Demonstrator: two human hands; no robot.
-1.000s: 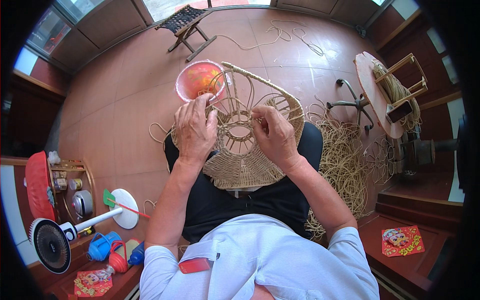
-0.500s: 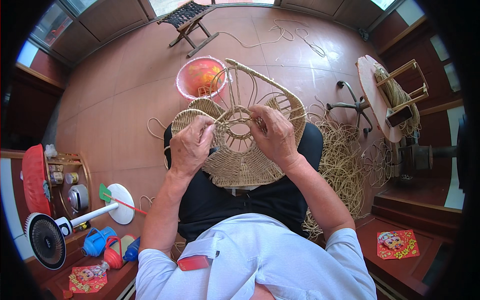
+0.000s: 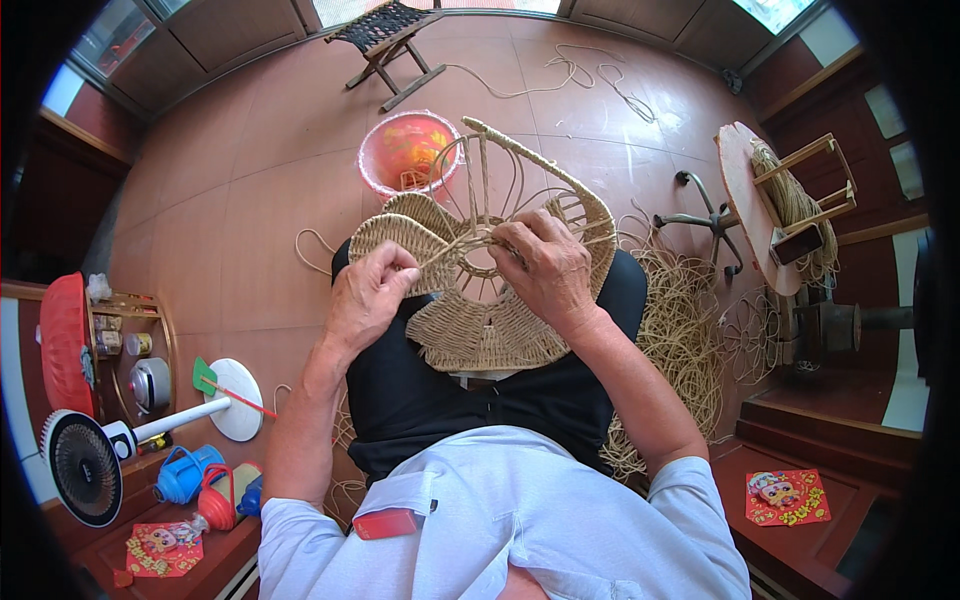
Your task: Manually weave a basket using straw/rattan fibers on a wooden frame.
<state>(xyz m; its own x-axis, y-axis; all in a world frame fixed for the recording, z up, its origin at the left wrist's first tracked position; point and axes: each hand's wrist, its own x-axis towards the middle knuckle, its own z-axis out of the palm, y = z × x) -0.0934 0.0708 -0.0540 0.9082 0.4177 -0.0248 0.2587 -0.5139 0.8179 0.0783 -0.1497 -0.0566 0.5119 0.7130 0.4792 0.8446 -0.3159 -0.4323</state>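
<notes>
A flower-shaped woven piece (image 3: 490,340) of tan straw cord rests across my thighs. It has filled petals around a central ring, while its far part is still bare wire loops (image 3: 483,185). My left hand (image 3: 368,292) is closed in a pinch on a strand of cord (image 3: 447,254), drawn out to the left of the ring. At the ring's upper right, my right hand (image 3: 550,268) is closed with thumb and fingers pressed on the weave and cord. Its fingertips partly cover the exact spot gripped.
A pink bucket (image 3: 375,160) stands just beyond the piece, with a folding stool (image 3: 385,50) farther off. Loose cord (image 3: 670,350) heaps at my right, near a wheeled chair base (image 3: 705,218). A fan (image 3: 85,468) and blue jug (image 3: 187,475) are at lower left.
My left hand has moved left and slightly down, away from the ring, drawing the strand out. My right hand has shifted slightly, its fingers more curled over the ring.
</notes>
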